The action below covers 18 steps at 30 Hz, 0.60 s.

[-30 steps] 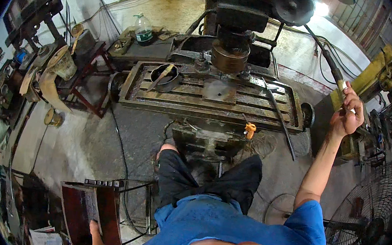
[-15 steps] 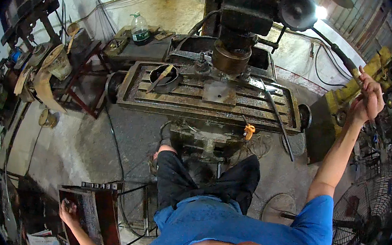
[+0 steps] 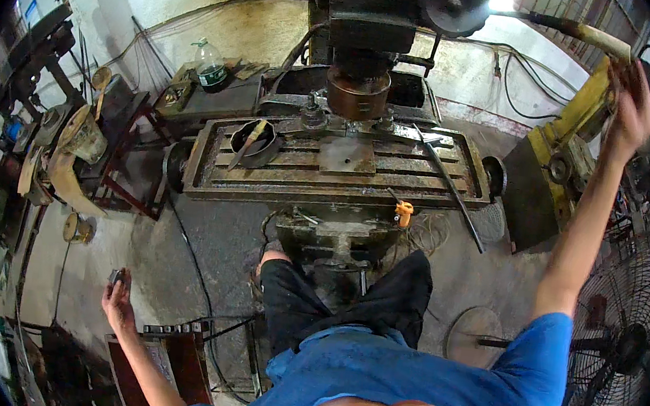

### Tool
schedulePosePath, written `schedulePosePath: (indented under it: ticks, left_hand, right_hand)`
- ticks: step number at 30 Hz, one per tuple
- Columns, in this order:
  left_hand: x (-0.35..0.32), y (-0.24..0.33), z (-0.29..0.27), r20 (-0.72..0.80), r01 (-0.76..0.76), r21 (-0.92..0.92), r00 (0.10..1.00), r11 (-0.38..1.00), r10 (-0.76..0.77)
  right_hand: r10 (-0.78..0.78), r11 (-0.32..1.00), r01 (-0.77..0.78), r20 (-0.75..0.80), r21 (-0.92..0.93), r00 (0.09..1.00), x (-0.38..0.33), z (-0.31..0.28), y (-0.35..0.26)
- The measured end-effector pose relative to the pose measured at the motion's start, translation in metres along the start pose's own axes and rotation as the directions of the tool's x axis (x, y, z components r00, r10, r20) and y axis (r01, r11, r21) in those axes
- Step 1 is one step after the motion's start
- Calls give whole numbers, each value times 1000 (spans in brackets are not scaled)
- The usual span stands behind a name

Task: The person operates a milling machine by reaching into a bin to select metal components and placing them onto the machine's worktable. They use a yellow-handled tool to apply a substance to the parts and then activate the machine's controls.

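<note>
My left hand [image 3: 118, 306] is raised at the lower left, its fingers closed round a small dark metal block [image 3: 118, 276]. At the upper right my right hand [image 3: 630, 112] reaches up to the end of the long lever [image 3: 596, 39] of the drilling or milling machine. Its fingers look stretched upward at the lever's tip, slightly blurred, and not wrapped round it. Beneath the machine's round spindle head [image 3: 357, 95], a flat square plate with a small hole [image 3: 347, 157] lies on the slotted machine table [image 3: 263, 189].
A black pot [image 3: 255, 148] with a brush stands on the table's left side. A long metal bar [image 3: 453, 189] overhangs its front right edge. An orange-handled tool [image 3: 403, 213] sits at the front edge. Several small blocks [image 3: 179, 329] line a low stand; a fan [image 3: 631, 342] is at the right.
The lever has swung upward, and my right hand has risen with it, its grip loosened. My left hand has lifted from the low stand with the small block. The view has shifted slightly.
</note>
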<state>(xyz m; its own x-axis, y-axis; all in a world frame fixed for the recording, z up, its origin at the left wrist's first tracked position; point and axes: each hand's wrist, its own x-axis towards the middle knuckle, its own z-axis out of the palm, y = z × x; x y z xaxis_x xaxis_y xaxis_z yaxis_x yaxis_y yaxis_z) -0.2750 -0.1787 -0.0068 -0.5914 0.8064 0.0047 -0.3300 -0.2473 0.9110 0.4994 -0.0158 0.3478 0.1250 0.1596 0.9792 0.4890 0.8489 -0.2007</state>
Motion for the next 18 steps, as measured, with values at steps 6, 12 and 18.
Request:
schedulePosePath:
  ticks: [6, 12, 18]
  left_hand:
    - [18, -50, 61, 68, 116, -188, 992, 975, -105]
    - [16, -78, 129, 276, 257, -278, 944, 925, -179]
    - [10, -97, 179, 287, 215, -280, 949, 936, -132]
  right_hand:
    - [746, 651, -733, 340, -197, 572, -256, 2, 5]
    - [917, 181, -925, 398, -334, 36, -433, 41, 74]
    - [899, 5, -997, 436, -77, -29, -462, 67, 72]
